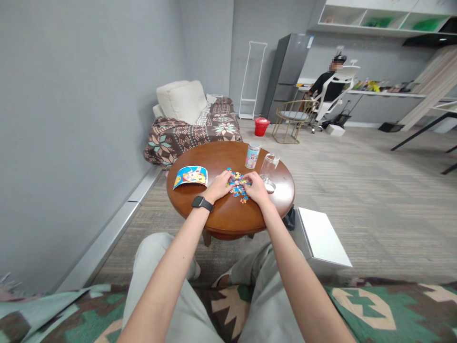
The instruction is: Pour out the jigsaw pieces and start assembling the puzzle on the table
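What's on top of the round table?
Puzzle pieces between the left hand and right hand, a curved picture sheet, a printed can, a clear jar and what looks like a lid. Anything beneath the hands is covered.

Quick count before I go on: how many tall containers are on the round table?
2. A printed can stands beyond the puzzle pieces, and a clear jar is to its right, just past the right hand.
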The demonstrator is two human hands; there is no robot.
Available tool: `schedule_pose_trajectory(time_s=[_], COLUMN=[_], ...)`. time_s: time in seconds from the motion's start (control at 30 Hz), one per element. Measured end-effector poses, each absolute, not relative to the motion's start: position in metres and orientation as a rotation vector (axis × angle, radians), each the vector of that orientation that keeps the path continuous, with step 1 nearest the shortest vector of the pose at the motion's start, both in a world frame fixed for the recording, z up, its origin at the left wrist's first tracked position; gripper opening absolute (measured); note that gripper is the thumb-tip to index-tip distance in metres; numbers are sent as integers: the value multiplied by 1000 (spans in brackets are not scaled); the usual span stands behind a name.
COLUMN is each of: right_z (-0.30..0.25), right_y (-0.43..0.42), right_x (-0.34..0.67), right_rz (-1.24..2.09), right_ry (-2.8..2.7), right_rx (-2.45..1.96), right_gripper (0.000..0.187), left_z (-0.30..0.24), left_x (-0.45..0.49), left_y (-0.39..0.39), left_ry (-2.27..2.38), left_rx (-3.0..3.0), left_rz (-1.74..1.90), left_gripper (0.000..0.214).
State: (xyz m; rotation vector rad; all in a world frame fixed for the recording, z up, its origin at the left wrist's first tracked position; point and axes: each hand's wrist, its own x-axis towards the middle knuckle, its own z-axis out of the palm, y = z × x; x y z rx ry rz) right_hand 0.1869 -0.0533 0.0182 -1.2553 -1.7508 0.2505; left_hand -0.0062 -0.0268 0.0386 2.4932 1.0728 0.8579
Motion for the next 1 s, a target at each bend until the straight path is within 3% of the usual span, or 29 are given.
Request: schedule_pose_trajectory(time_s=[0.5, 0.8, 0.9, 1.0], right_z=[17, 21, 24, 24], right_y=[-52, -55, -56, -58], right_x=[188, 186, 187, 188], right_rz=[257, 239, 148, 63], right_ry=[-1749, -1733, -1669, -1549], right_rx=[-1218, -1233, -1310, -1446], right_gripper=[24, 19, 20, 21], left_z=[37, 43, 45, 47], left_x=[-4, -7, -10, -9], left_y=[-28, -32, -34, -37], left_ry=[974, 1022, 1140, 1212], left_rx=[2235, 2409, 2526, 2591], left_rz=[1051, 996, 872, 749], left_gripper=[17, 20, 28, 22])
